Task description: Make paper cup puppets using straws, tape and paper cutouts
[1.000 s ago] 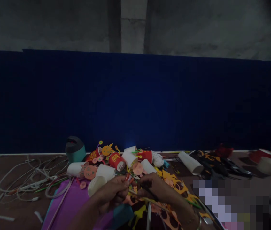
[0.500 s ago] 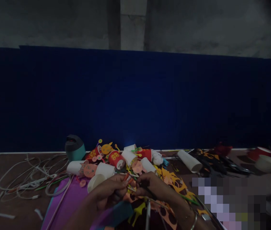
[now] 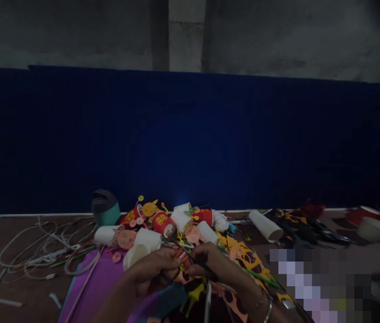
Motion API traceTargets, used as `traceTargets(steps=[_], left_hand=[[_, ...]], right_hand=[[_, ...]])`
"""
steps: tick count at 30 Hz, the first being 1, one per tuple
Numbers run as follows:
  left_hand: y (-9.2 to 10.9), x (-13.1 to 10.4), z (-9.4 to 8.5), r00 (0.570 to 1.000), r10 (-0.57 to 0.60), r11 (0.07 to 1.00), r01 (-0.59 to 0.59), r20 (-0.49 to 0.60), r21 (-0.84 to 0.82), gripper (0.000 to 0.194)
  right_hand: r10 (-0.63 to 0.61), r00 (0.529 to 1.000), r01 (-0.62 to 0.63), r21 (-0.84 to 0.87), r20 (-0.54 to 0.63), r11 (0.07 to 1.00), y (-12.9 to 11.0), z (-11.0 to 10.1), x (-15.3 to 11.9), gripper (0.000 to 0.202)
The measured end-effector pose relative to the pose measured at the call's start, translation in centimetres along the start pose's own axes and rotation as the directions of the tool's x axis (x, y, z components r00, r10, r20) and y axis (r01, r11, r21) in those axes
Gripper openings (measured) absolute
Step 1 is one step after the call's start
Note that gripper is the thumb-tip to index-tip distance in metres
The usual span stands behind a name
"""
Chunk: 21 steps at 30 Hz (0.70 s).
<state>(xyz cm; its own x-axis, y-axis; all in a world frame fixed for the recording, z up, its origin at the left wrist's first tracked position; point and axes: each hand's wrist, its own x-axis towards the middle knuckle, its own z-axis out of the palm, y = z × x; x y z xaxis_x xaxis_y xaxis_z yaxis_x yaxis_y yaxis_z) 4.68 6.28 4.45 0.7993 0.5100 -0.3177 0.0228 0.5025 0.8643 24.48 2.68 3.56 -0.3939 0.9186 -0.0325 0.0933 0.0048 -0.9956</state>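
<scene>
My left hand [image 3: 158,268] is closed, its thumb and fingers pinching a small orange piece [image 3: 180,255] near the middle of the table. Close against it on the right, my right hand [image 3: 206,262] has its fingers pressed together around a thin dark tool, whose exact form is hard to make out in the dim light. Just beyond my hands lie white paper cups [image 3: 148,239], red cups [image 3: 163,223] and a round orange paper face [image 3: 127,239]. Cut orange and yellow paper scraps [image 3: 240,251] lie beside my right hand.
Tangled white cables [image 3: 42,242] and a teal and dark device [image 3: 105,208] are at the left. Purple sheets [image 3: 89,273] lie at the front. A white paper roll [image 3: 265,226], dark tools [image 3: 324,233] and bowls [image 3: 376,229] are at the right. A blue partition [image 3: 190,139] stands behind.
My right hand has shifted slightly, and the thin dark tool now shows more clearly, crossing toward the orange piece. The things on the table stay in place.
</scene>
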Motion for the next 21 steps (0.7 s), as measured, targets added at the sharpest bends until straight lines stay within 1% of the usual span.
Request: traceTargets(steps=[2,4,6,7,9,11,13,16,17,19,21], left_hand=[[0.2,0.0,-0.1,1.0,0.009,1.0,-0.009,0.004,-0.008,0.023],[0.5,-0.1,-0.5,0.999,0.041,0.999,-0.041,-0.025,-0.018,0.024],[0.9,-0.2,-1.1,0.992,0.09,0.995,-0.094,-0.085,-0.042,0.023],[1.1,-0.2,-1.4,0.986,0.119,0.99,-0.126,-0.113,-0.057,0.022],[1.5,-0.3,-1.7,0.975,0.162,0.981,-0.175,-0.152,-0.079,0.019],[1.9,-0.3,-1.8,0.964,0.177,0.975,-0.199,-0.2,-0.097,0.016],[2.1,-0.2,-1.8,0.949,0.176,0.969,-0.214,-0.263,-0.123,0.014],[2.3,-0.1,-1.8,0.922,0.188,0.949,-0.259,-0.339,-0.178,0.014],[2.3,-0.1,-1.9,0.914,0.194,0.942,-0.274,-0.356,-0.192,0.015],[2.4,-0.1,-2.1,0.906,0.196,0.935,-0.288,-0.375,-0.206,0.017],[2.5,-0.2,-2.2,0.912,0.184,0.938,-0.274,-0.366,-0.211,0.019]], right_hand=[[0.021,1.0,-0.022,-0.052,-0.02,0.998,-0.2,-0.5,0.0,0.04],[0.066,0.995,-0.075,-0.135,-0.074,0.988,-0.4,-1.5,-0.3,0.04],[0.085,0.983,-0.131,-0.297,-0.163,0.946,-0.6,-3.1,-0.9,0.045],[0.093,0.976,-0.171,-0.42,-0.199,0.891,-0.6,-3.8,-1.4,0.048],[0.147,0.96,-0.267,-0.627,-0.237,0.732,-0.6,-5.0,-2.3,0.051],[0.205,0.949,-0.314,-0.751,-0.238,0.581,-0.5,-5.3,-3.1,0.049],[0.248,0.949,-0.295,-0.817,-0.193,0.496,-0.4,-4.5,-3.5,0.046],[0.257,0.961,-0.211,-0.882,-0.108,0.421,-0.4,-2.2,-3.6,0.048],[0.248,0.966,-0.172,-0.894,-0.071,0.413,-0.4,-1.5,-3.5,0.051],[0.235,0.972,-0.088,-0.888,0.023,0.451,-0.5,-0.4,-3.3,0.059],[0.241,0.966,-0.043,-0.857,0.096,0.514,-0.4,0.2,-3.1,0.068]])
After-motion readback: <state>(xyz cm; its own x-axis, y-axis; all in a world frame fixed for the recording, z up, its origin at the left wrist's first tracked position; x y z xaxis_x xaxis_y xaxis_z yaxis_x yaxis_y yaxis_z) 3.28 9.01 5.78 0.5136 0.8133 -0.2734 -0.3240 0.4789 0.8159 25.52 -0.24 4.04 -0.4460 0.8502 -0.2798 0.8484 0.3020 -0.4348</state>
